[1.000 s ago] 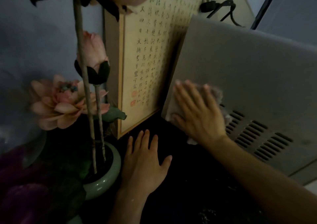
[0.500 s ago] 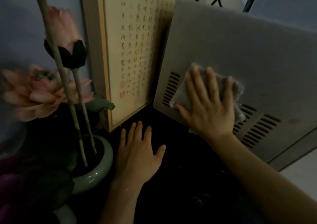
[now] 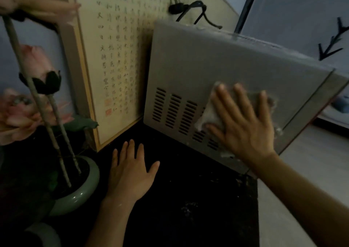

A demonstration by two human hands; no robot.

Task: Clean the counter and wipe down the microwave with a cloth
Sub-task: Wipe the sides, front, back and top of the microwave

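Observation:
The grey microwave (image 3: 217,61) stands on the dark counter (image 3: 188,199), its vented side panel facing me. My right hand (image 3: 243,125) lies flat with straight, spread fingers on a pale fluffy cloth (image 3: 209,114), pressing it against the panel's lower right part, near the front edge. The hand covers most of the cloth. My left hand (image 3: 130,171) rests palm down on the counter in front of the microwave, fingers straight, holding nothing.
A framed calligraphy sheet (image 3: 117,57) leans behind and left of the microwave. A green ceramic pot (image 3: 83,188) with tall pink lotus flowers (image 3: 35,63) stands at the left, close to my left hand. The microwave's plug and cord (image 3: 188,8) lie on top. The counter edge runs at right.
My right hand has slid the cloth rightward across the microwave's side, from its rear edge over the vents toward the front. The left hand has stayed on the counter.

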